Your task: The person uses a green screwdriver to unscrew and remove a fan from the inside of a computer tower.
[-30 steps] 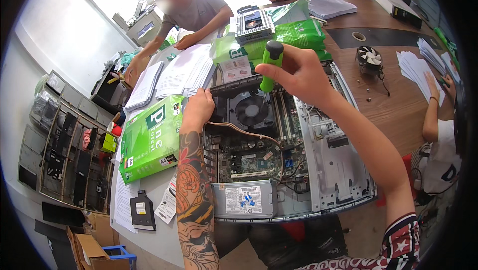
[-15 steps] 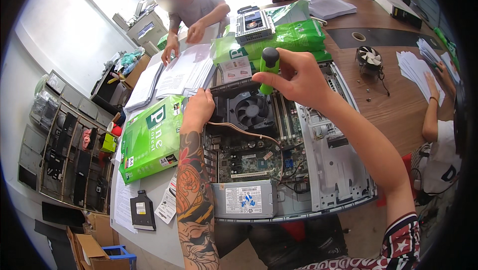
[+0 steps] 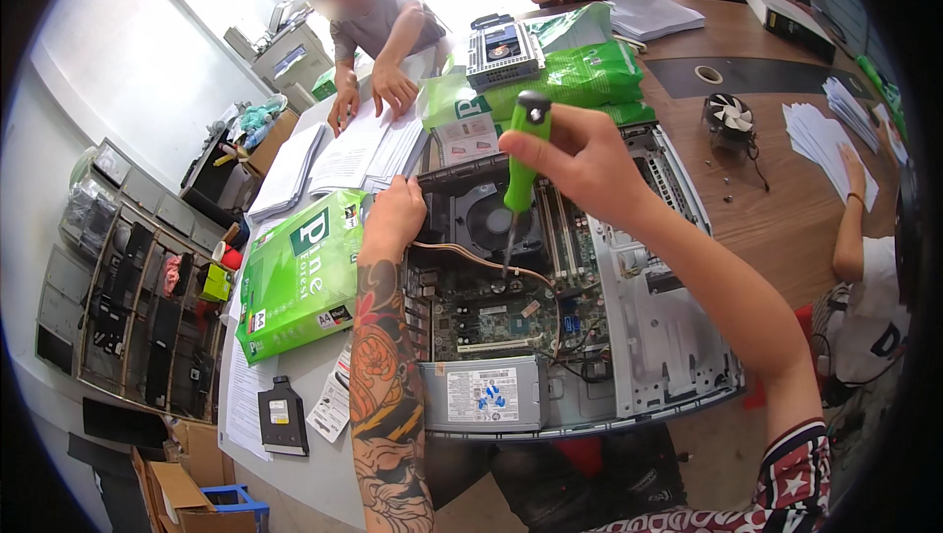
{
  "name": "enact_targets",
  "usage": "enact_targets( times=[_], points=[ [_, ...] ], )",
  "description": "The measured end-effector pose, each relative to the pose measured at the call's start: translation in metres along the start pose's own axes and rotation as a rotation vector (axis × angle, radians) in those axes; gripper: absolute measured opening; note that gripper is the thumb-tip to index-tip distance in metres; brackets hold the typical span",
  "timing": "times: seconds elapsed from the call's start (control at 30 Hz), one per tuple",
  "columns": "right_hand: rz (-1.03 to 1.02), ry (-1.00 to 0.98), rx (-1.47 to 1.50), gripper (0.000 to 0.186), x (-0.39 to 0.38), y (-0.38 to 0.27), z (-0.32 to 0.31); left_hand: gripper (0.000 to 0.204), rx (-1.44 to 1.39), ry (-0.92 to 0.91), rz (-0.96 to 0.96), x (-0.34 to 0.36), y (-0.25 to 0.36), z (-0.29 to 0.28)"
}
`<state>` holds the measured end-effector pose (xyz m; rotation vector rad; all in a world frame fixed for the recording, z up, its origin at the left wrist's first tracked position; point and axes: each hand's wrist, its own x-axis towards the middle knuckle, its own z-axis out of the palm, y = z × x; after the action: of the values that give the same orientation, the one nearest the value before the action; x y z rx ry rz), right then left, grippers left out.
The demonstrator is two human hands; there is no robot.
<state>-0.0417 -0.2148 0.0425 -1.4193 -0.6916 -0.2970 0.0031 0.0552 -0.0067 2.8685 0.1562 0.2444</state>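
Note:
My right hand (image 3: 589, 150) is closed around the green handle of a screwdriver (image 3: 519, 187) with a black end. Its thin shaft slants down past the black fan (image 3: 491, 222), and the tip is by the motherboard (image 3: 481, 322) just nearer than the fan. An opened desktop computer case (image 3: 678, 346) lies flat below. At its far left corner, my left hand (image 3: 395, 211) grips the case's edge, its fingertips partly hidden. A silver power supply (image 3: 483, 395) sits at the case's near left. Brown cables cross the board.
Left of the case are a green paper-ream pack (image 3: 305, 273) and a black drive (image 3: 283, 417). Beyond it, a metal drive cage (image 3: 503, 54) rests on green packs. A loose cooling fan (image 3: 729, 118) and screws lie right. Other people handle papers (image 3: 378, 145) around the table.
My right hand has tilted the screwdriver, so its shaft now shows reaching toward the board. My left hand has hardly moved. Across the table, a person's hands have shifted over the papers.

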Motion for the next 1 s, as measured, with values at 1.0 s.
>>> enact_targets(
  times=[1.0],
  points=[
    [-0.25,0.041,-0.443,0.042,0.007,0.006,-0.01,0.041,-0.009,0.069,0.025,-0.002,-0.01,-0.002]
  ],
)
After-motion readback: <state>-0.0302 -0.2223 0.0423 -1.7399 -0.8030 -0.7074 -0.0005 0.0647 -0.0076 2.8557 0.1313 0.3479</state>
